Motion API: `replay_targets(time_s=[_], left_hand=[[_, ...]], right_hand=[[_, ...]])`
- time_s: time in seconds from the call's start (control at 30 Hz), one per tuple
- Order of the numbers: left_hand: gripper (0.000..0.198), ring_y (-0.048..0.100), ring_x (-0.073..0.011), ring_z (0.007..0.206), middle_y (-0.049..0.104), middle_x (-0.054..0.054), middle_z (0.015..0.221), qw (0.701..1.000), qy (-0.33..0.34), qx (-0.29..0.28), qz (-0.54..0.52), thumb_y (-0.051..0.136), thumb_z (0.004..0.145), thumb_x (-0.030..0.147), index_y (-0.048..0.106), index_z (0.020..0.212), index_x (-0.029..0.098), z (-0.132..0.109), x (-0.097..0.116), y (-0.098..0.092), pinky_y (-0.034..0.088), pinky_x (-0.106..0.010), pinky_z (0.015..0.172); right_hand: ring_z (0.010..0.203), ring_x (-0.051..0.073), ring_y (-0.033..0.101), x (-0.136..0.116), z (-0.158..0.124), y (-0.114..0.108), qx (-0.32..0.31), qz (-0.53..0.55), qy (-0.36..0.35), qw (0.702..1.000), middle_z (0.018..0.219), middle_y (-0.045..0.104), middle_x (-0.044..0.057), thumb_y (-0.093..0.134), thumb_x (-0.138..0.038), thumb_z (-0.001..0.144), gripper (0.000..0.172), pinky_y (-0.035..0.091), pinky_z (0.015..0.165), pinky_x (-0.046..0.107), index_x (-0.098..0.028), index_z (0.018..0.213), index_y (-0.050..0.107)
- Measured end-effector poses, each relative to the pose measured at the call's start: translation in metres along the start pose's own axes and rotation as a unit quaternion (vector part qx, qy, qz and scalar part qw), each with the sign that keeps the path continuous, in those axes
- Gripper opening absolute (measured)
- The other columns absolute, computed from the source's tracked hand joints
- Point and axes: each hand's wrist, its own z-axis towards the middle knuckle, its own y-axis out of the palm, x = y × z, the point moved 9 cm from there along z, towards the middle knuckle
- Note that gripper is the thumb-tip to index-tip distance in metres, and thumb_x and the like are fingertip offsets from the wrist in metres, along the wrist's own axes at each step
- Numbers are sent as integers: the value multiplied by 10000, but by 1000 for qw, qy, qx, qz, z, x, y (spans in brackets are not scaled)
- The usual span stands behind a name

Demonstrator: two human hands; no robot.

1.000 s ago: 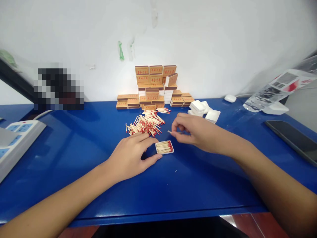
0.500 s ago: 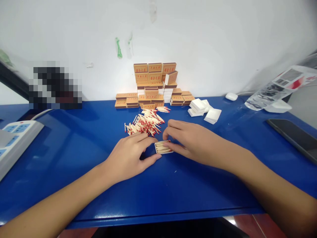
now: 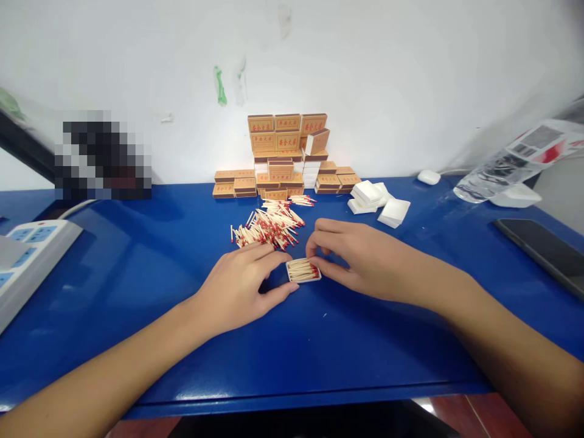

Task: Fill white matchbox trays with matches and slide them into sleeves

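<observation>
A small white match tray, filled with red-tipped matches, lies on the blue table. My left hand rests palm down to its left, with thumb and forefinger bracketing the tray's left end. My right hand comes in from the right, fingers curled. Its thumb lies along the tray's right edge and its fingertips are over the match heads. Just behind the hands is a loose pile of matches.
Brown matchboxes are stacked against the white wall, with more lying flat beside them. Several empty white trays sit to the right. A power strip is at the left, a dark phone and a plastic bag at the right.
My right hand, which held a single match above the tray, has come down to the tray's right end and the match no longer shows in its fingers. My left hand has stayed put.
</observation>
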Motion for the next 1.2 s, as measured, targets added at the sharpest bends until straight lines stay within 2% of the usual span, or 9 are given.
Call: replay_targets(time_s=[0.47,0.9,1.2], left_hand=[[293,631,-173,748,667,-15,864,1000,-3,-1,3,684,990,410,718,1189,197,0,-1,0,497,-319,685],[285,639,-176,762,668,-14,865,1000,-2,0,2,686,991,409,715,1186,204,0,0,-1,504,-321,687],[272,630,-175,748,661,-10,870,1000,-2,1,-10,693,990,398,722,1170,196,0,0,-1,499,-327,688]], right_hand=[[761,159,576,0,-1,1,-19,9,-6,1000,940,610,41,576,-214,997,143,421,691,300,-195,993,718],[737,151,573,-9,0,-3,-3,39,-26,999,885,605,28,589,-196,982,162,418,683,294,-204,951,747],[751,157,586,-13,-2,2,-39,69,-31,996,898,626,22,632,-156,937,169,428,692,305,-225,992,775]])
